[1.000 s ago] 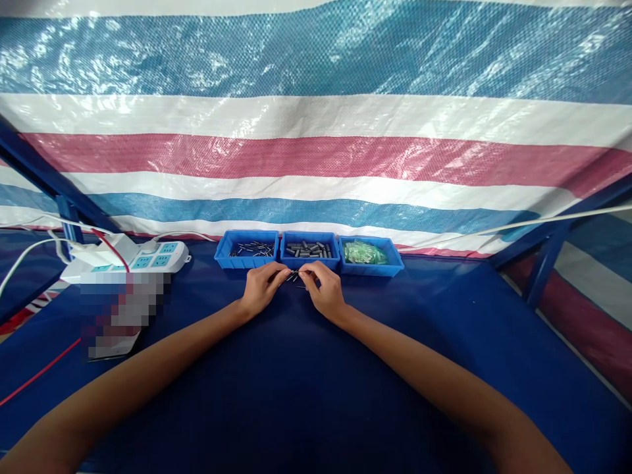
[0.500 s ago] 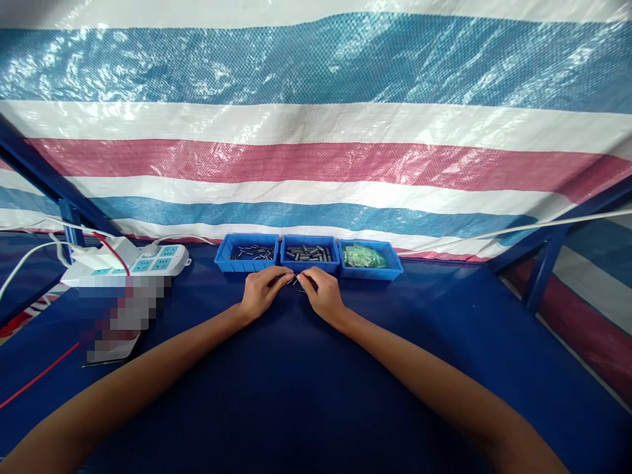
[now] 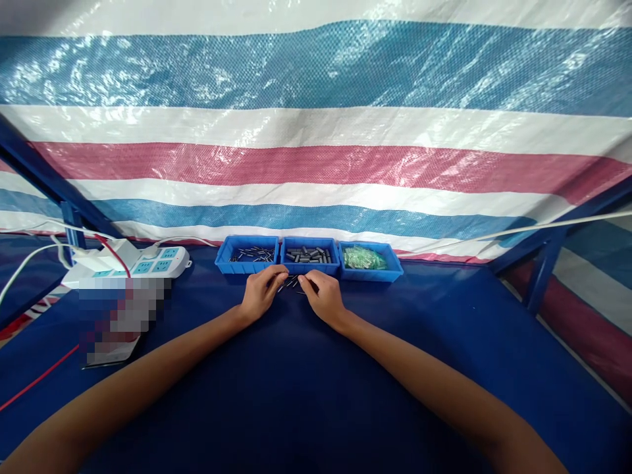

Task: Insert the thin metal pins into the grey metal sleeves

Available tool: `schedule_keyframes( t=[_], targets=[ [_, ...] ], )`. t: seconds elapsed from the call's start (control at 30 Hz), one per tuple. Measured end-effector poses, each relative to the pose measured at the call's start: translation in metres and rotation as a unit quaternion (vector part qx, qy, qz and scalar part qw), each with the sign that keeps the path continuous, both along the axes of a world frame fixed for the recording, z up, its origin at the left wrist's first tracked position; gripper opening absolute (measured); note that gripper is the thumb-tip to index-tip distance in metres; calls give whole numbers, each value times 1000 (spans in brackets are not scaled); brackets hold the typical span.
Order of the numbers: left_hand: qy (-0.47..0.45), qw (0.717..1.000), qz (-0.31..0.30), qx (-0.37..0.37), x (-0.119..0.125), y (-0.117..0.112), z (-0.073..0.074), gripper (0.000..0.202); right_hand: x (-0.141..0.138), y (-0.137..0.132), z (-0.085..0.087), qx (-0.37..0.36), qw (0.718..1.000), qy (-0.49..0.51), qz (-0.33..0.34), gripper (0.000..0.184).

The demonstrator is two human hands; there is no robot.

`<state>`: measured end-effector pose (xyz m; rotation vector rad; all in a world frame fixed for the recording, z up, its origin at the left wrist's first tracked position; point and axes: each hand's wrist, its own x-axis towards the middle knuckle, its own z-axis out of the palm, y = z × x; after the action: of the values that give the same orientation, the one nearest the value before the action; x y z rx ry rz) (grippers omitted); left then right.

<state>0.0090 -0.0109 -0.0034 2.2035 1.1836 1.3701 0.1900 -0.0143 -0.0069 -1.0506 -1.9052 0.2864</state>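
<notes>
Both of my hands rest on the dark blue table just in front of three blue trays. My left hand (image 3: 261, 291) has its fingers curled in a pinch, and my right hand (image 3: 322, 294) is pinched the same way. Between the fingertips lie a few small dark pins (image 3: 292, 284) on the cloth; what each pinch holds is too small to make out. The left tray (image 3: 223, 256) holds thin metal pins, the middle tray (image 3: 285, 253) holds short grey cylinders, and the right tray (image 3: 394, 261) holds pale green pieces.
A white power strip (image 3: 148, 263) with white and red cables lies at the left, next to a blurred flat object (image 3: 118, 316). A striped tarp (image 3: 316, 131) hangs behind the trays. Blue frame posts (image 3: 543, 270) stand at the right and left.
My hands have shifted slightly nearer to me and the fingertips have drawn a little apart; the view has tilted down a touch.
</notes>
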Motion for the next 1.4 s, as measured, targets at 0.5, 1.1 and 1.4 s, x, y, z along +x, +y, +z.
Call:
schedule_keyframes(
  t=[0.5, 1.1, 1.4],
  targets=[
    [4, 999, -34, 15, -2, 1, -5, 21, 0, -4, 3, -19, 992, 4, 122, 17],
    [-6, 1000, 15, 23, 3, 2, 2, 21, 1, -2, 4, -37, 995, 57, 77, 20],
    [17, 999, 22, 37, 3, 1, 4, 34, 0, -3, 2, -10, 992, 70, 102, 13]
  ],
)
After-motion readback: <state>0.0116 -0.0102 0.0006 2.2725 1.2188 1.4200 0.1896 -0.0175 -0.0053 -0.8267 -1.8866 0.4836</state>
